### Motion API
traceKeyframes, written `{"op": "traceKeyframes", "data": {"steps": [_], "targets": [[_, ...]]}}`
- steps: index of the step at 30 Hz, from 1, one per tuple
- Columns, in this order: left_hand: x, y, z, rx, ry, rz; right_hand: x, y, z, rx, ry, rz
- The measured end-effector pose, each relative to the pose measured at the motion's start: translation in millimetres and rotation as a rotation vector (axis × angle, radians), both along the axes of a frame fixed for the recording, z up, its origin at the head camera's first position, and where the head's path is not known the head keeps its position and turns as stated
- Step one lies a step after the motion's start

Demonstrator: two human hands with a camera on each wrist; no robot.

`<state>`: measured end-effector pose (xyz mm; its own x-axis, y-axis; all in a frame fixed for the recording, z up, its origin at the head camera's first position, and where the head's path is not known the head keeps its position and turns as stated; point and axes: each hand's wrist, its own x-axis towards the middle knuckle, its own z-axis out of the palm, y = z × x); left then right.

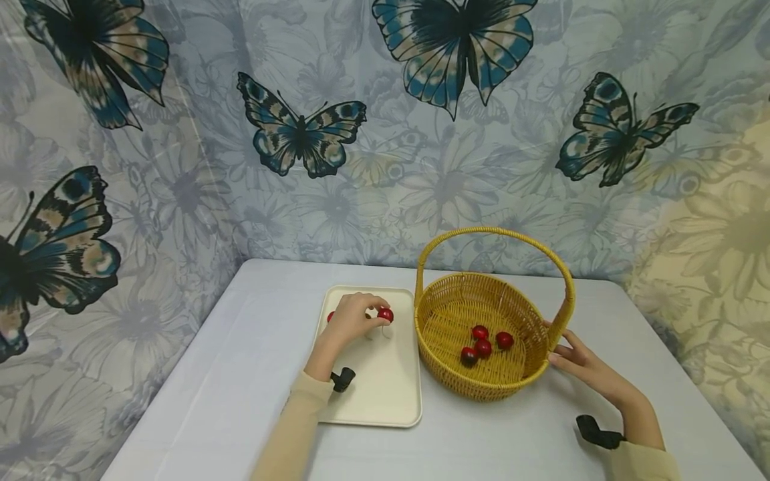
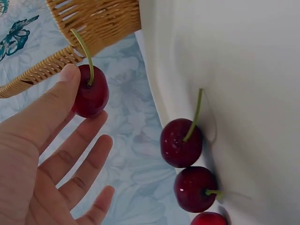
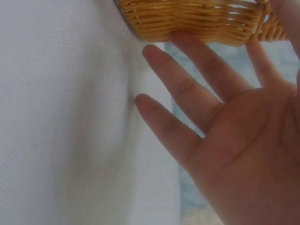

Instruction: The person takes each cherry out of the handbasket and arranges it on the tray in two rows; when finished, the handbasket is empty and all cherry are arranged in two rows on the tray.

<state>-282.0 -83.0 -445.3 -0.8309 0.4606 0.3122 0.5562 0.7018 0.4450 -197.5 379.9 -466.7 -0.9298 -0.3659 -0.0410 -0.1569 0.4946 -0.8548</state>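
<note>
My left hand (image 1: 351,317) is over the cream tray (image 1: 391,394), pinching a dark red cherry (image 2: 91,96) with a green stem between thumb and fingertips; the other fingers spread loosely. Three more cherries, one of them a stemmed cherry (image 2: 182,143), lie on the tray in the left wrist view; the hand mostly hides them in the head view. Several red cherries (image 1: 483,348) sit inside the yellow wicker basket (image 1: 445,321). At the basket's right side, my right hand (image 1: 586,367) holds the base of the handle between thumb and index finger, its remaining fingers extended.
The basket stands just right of the tray on a white table (image 1: 228,374), its tall arched handle (image 1: 496,230) rising above the rim. Behind the table hangs a butterfly-patterned cloth (image 1: 337,214). A black wrist strap mount (image 1: 598,433) sits on each wrist.
</note>
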Motion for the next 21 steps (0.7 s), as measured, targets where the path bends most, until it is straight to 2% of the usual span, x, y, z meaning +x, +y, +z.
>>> {"op": "traceKeyframes", "data": {"steps": [6,16,21], "targets": [[-5.9,-2.4,-7.4,-0.024,-0.041,0.024,0.7,1,0.0,-0.002,0.001,0.007],[-18.3,3.8,-11.0,-0.092,-0.094,0.035,0.2,0,0.4,0.017,-0.036,-0.003],[-24.1,3.9,-16.4,-0.093,-0.132,0.039,0.2,0,0.2,0.009,-0.034,-0.009]]}}
